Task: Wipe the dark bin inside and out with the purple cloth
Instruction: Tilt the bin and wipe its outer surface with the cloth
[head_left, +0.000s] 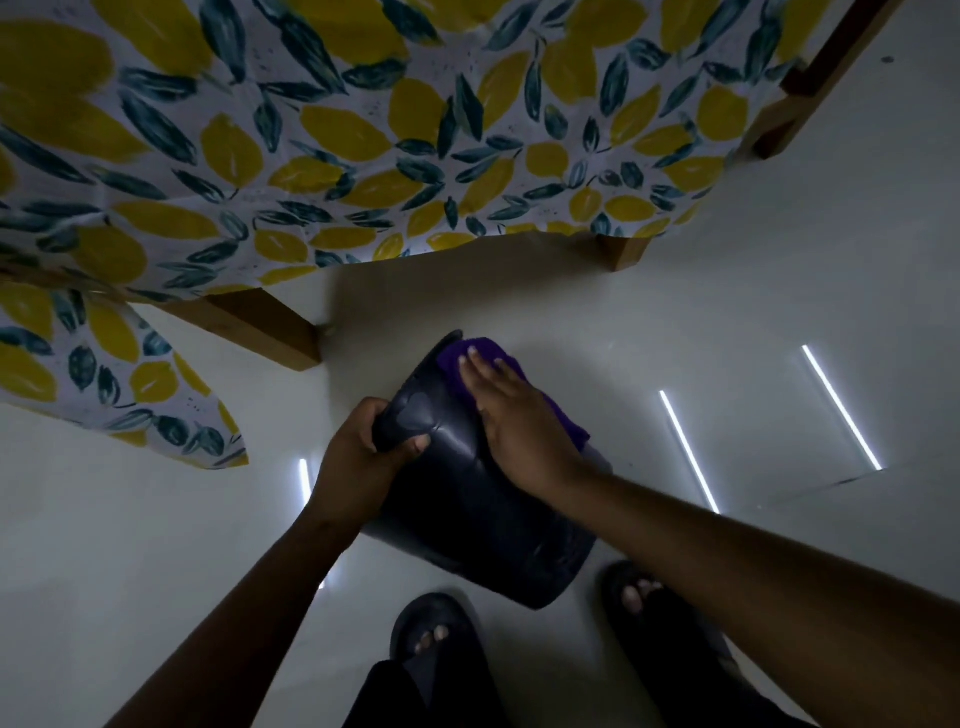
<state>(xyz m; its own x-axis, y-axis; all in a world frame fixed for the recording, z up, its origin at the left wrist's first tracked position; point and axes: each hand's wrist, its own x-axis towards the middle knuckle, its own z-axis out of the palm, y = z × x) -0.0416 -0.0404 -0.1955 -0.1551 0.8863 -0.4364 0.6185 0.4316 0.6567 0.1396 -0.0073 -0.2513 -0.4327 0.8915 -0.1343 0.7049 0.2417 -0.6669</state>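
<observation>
The dark bin is held tilted above the pale floor, its outer wall facing me. My left hand grips the bin at its left side, fingers curled around a moulded part. My right hand lies flat with fingers together, pressing the purple cloth against the bin's upper right side. Most of the cloth is hidden under the hand; a fold shows beyond the fingertips and another at the wrist. The bin's inside is out of sight.
A table covered with a lemon-print cloth fills the top of the view, with wooden legs close behind the bin. My sandalled feet stand just below the bin. Glossy floor with light reflections extends to the right.
</observation>
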